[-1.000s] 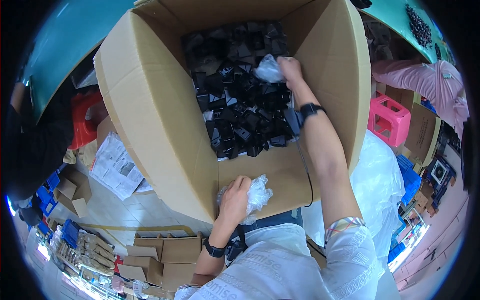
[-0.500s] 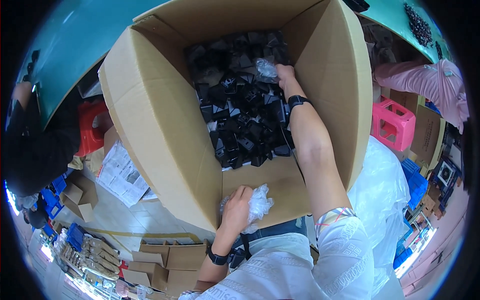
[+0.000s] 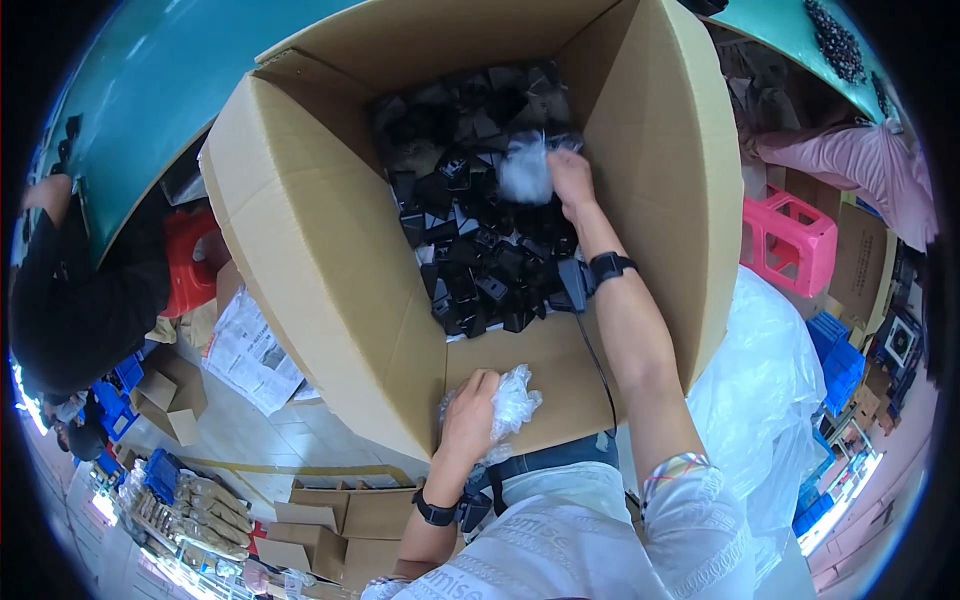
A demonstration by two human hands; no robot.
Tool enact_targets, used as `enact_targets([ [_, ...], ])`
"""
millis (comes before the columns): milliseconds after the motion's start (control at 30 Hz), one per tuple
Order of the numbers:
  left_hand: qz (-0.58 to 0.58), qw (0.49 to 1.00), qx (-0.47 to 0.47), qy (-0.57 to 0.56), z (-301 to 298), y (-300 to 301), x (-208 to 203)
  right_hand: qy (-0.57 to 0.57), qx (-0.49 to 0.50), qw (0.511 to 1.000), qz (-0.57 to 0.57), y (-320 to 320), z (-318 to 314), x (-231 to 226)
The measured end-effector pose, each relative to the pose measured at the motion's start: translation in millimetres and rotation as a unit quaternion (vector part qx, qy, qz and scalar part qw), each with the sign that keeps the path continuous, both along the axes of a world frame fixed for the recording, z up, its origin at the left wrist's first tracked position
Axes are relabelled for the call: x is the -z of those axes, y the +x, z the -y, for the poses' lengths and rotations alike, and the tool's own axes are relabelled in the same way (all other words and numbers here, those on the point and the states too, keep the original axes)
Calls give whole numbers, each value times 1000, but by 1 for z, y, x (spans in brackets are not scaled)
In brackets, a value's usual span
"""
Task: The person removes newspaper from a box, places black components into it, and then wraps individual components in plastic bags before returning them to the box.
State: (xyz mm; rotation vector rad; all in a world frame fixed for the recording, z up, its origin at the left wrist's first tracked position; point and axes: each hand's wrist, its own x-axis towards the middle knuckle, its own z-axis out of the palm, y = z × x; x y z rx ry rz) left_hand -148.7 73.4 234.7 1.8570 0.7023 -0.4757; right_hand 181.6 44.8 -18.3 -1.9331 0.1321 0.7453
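Crinkled clear plastic fills both of your hands. Your right hand [image 3: 570, 180] reaches deep into the large brown cardboard box [image 3: 320, 270], its fingers closed on a small clear plastic bag [image 3: 525, 170] that sits just on top of the heap of small black plastic parts [image 3: 480, 250] filling the box's far end. Your left hand [image 3: 468, 410] rests at the near wall of the box, fingers clamped on a bunch of crumpled clear plastic bags [image 3: 515, 400] (pressed against the bare cardboard inside). Each wrist wears a black band. Right of the box stands a pink plastic stool [image 3: 790, 240], with a big clear plastic sack [image 3: 770, 380] nearer you. On the floor to the left lie a printed paper sheet [image 3: 250, 350] and small flat cardboard boxes [image 3: 170, 395].
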Motion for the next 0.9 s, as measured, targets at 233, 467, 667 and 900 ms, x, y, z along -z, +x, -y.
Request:
enact_targets([
  [233,1,1000,-10,16,-1,-6,2,-266,-357,886,128,-33,37,-57],
  [467,-10,1000,-4,17,-2,-14,-2,-102,-379,912,121,-47,-25,-99],
  [667,-11,1000,6,6,0,-12,3,-266,-348,889,134,-19,-88,-77],
  [900,10,1000,-11,0,-7,-2,-5,-359,-353,849,159,-13,-120,-52],
])
